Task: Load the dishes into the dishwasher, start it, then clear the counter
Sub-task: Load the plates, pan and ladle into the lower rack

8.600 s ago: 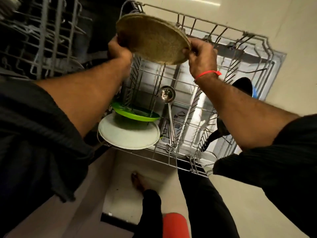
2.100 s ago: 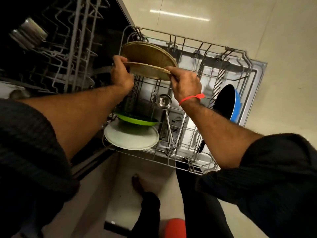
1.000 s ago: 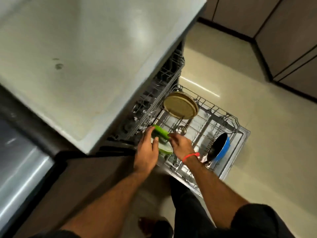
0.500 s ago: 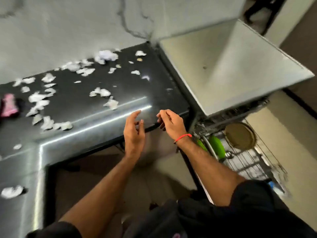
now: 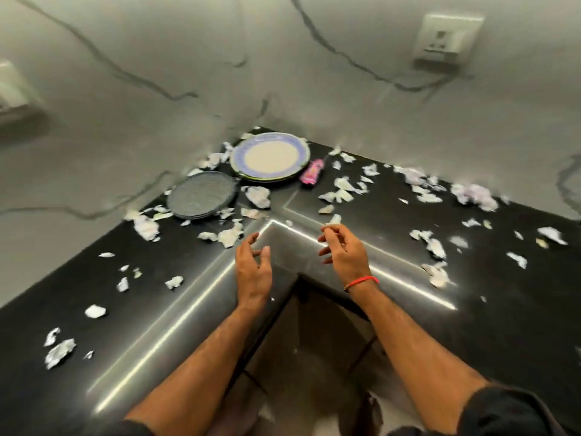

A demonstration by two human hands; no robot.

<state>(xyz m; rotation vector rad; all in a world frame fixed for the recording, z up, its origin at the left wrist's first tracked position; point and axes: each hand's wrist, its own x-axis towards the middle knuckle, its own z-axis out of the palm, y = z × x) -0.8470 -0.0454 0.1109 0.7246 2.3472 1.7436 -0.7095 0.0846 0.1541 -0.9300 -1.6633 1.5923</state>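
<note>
Two dishes lie flat in the far corner of the black L-shaped counter (image 5: 471, 309): a white plate with a blue rim (image 5: 269, 156) and, to its left and nearer me, a grey textured plate (image 5: 201, 194). My left hand (image 5: 253, 269) and my right hand (image 5: 344, 248) hover side by side over the counter's inner corner, fingers loosely curled, holding nothing. Both are well short of the plates. The dishwasher is out of view.
Several torn white paper scraps (image 5: 232, 236) litter the whole counter. A pink wrapper (image 5: 311, 172) lies just right of the blue-rimmed plate. Marbled grey walls close the corner, with a wall socket (image 5: 448, 36) at upper right.
I left the brown plate standing in the lower rack, stood up and turned left from the dishwasher to the counter corner. Both hands came up empty; the plates came into view.
</note>
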